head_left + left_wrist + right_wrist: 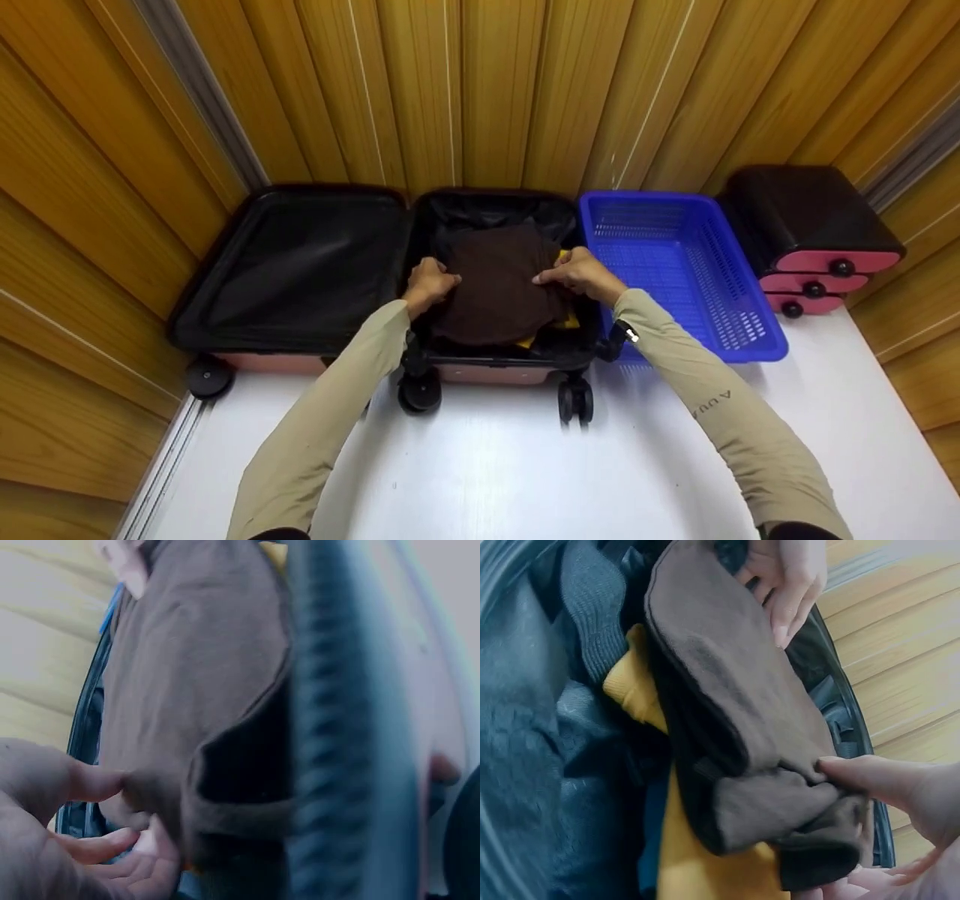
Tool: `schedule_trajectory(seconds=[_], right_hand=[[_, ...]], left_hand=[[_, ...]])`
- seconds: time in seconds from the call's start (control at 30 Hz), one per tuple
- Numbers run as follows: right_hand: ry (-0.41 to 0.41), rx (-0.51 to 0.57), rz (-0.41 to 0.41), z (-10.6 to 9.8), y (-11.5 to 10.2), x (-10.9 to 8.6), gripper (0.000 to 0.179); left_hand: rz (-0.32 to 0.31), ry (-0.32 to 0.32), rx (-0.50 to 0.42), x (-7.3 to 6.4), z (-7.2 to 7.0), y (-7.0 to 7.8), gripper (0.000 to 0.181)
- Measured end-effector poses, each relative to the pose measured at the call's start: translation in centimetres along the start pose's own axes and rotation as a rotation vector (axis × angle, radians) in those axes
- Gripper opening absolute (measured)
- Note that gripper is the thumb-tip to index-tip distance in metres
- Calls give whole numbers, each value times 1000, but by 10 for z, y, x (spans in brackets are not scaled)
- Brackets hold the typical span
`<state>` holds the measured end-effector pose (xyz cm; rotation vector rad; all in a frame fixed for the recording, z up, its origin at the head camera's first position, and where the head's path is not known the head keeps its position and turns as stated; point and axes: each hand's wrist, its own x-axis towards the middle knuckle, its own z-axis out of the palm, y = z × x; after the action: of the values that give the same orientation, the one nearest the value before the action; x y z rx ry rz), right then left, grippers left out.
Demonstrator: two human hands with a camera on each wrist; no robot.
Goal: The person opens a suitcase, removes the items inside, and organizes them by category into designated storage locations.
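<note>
A folded dark brown cloth garment lies over the right half of an open suitcase. My left hand pinches its left edge between thumb and fingers, which the left wrist view also shows. At the opposite edge, my right hand grips the fabric, thumb on top and fingers beneath. Under the brown garment a yellow cloth sticks out along one side. A dark ribbed strip of cloth shows beside it in the right wrist view. What lies deeper in the suitcase is hidden.
To the left lies the suitcase's other half, with a black lining. A blue perforated basket stands right of the suitcase. Beyond it is a black and pink drawer unit. Wood-panelled walls rise behind, and the floor is white.
</note>
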<state>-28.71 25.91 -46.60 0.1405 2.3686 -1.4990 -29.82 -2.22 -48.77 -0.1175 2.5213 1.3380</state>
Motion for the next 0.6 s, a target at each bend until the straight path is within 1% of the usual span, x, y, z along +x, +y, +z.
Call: schedule_trajectory(seconds=[0.03, 0.07, 0.1, 0.13, 0.17, 0.2, 0.23, 0.27, 0.33, 0.4, 0.43, 0.53, 0.6], right_hand=[[22, 10, -14, 2, 1, 0, 51], [46, 8, -38, 4, 3, 0, 47], [68, 4, -61, 7, 3, 1, 41], [90, -6, -88, 9, 4, 0, 33], [108, -12, -109, 12, 6, 1, 24], [120, -21, -121, 13, 6, 0, 17], [123, -27, -127, 14, 6, 0, 16], [124, -30, -125, 15, 6, 1, 19], [124, -25, -105, 14, 7, 0, 23], [117, 2, -72, 10, 7, -1, 20], [109, 24, -58, 9, 7, -1, 19], [59, 94, -18, 9, 7, -2, 22], [25, 141, 3, 12, 6, -2, 28]], left_hand=[[42, 13, -10, 6, 3, -6, 16], [61, 28, -2, 5, 4, -6, 14], [75, 42, 2, 5, 4, -5, 18], [84, 50, -7, 5, 5, -4, 26], [90, 53, -26, 5, 7, -3, 31], [90, 59, -46, 5, 8, -2, 33], [88, 62, -72, 5, 8, -2, 30], [60, 61, -82, -3, 6, 5, 21], [47, 37, -147, -4, 6, 5, 9], [25, -2, -216, -4, 5, 4, 19], [15, -28, -247, -4, 5, 4, 21], [-16, -79, -325, -4, 2, 2, 18], [-18, -98, -354, -4, 0, 2, 22]])
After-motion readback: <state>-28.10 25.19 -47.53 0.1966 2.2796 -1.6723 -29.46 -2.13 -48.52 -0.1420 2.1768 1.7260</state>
